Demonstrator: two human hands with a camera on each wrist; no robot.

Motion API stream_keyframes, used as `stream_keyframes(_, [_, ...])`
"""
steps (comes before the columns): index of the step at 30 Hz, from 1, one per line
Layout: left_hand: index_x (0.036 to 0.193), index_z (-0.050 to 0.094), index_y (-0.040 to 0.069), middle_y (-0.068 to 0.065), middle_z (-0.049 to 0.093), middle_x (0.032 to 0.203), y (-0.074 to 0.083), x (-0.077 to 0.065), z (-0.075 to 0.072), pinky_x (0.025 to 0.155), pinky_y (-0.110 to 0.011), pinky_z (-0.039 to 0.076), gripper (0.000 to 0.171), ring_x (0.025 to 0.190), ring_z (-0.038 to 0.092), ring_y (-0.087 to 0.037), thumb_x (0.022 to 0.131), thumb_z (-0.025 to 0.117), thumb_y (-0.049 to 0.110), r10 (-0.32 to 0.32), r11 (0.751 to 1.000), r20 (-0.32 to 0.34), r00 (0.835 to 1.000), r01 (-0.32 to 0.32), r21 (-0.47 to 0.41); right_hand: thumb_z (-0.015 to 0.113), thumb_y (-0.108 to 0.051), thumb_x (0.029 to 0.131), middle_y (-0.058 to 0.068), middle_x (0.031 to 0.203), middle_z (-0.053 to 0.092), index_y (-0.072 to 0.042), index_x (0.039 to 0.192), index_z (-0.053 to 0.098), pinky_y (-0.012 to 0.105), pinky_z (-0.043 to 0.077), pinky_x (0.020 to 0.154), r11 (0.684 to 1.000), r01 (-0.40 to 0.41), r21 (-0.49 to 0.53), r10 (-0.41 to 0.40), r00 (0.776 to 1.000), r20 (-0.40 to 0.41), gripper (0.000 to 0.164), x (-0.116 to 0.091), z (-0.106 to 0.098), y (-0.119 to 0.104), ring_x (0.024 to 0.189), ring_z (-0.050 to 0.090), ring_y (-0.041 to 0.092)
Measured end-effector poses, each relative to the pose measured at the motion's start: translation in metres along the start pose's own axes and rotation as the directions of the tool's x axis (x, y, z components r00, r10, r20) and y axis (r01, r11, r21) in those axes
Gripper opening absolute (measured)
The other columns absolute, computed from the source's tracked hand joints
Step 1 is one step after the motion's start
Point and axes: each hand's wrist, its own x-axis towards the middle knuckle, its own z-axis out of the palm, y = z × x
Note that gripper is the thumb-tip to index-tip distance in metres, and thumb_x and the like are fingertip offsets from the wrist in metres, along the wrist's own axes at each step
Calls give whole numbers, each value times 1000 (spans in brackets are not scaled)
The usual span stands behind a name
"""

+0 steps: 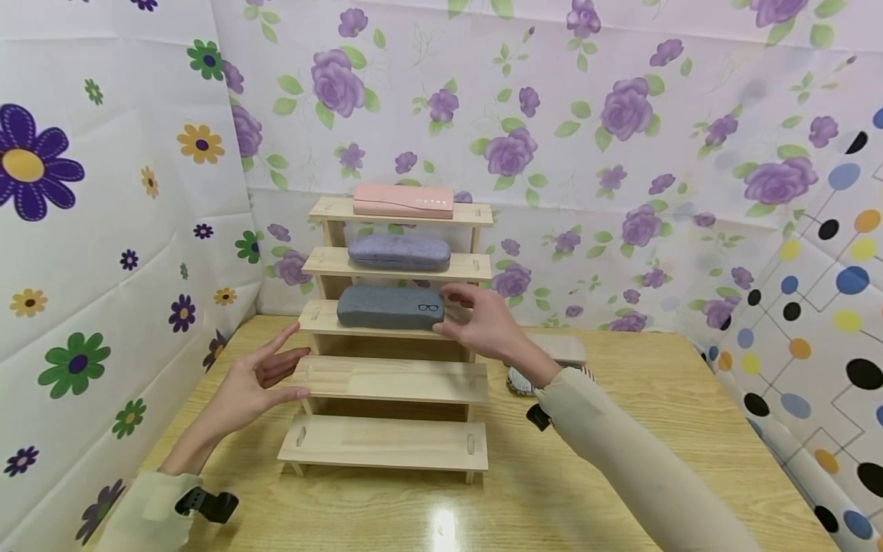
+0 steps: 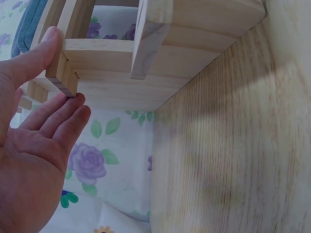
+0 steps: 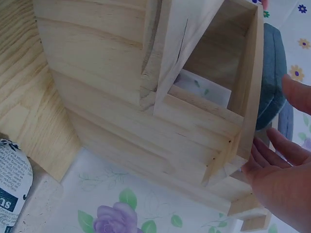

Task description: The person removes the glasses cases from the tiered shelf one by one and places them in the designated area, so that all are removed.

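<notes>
A grey glasses case (image 1: 386, 308) with a small spectacles drawing lies on the middle tier of a stepped wooden rack (image 1: 382, 445). My right hand (image 1: 486, 322) grips its right end, thumb at the front corner and fingers toward the back. In the right wrist view, the thumb and fingers (image 3: 284, 145) span that end close to the tier's edge. My left hand (image 1: 251, 383) is at the rack's left side. Its extended fingers and thumb touch the end of a wooden board (image 2: 63, 73), with the palm showing in the left wrist view.
A purple glasses case (image 1: 400, 253) sits one tier higher, and a pink case (image 1: 403, 201) on the top tier. Partly behind my right forearm, a printed pouch (image 1: 520, 382) and a pale flat item (image 1: 562, 349) lie on the wooden table (image 1: 641, 429). Floral cloth (image 1: 421, 130) hangs behind.
</notes>
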Motion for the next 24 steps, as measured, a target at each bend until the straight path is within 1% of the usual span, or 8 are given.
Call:
stream_keyframes(6, [169,29,19,-27,57,146,-1,1,1,105,-27,50,100,136,54,-31,88,84,-2,-3,1000,2,1000,3,-3,87,-29,89,10,136,68,-7,142,65,48,55,105,1000,-7,-16,7,1000,-10,62,6,3,0,123,66,33])
stream_keyframes(14, [169,29,21,-27,57,146,-1,0,0,105,-25,50,100,136,54,-32,89,84,-2,-1,1000,-3,1000,1,6,88,-25,89,11,134,70,-5,141,66,45,56,104,1000,-5,25,5,1000,-8,60,10,6,0,121,68,31])
stream_keyframes(20, [169,29,20,-27,57,146,-1,0,0,104,-25,51,100,136,55,-30,89,84,-2,2,1000,-4,1000,-2,7,88,-24,88,12,133,70,-4,141,65,45,56,105,999,-18,46,18,1000,-7,61,7,4,0,121,68,31])
stream_keyframes(24, [169,28,19,-27,57,146,-1,0,0,104,-25,51,100,135,55,-30,89,84,-2,4,1000,-2,1000,-4,6,88,-23,88,12,134,69,-4,142,64,48,54,107,998,-36,56,36,999,-1,63,2,0,0,125,65,34])
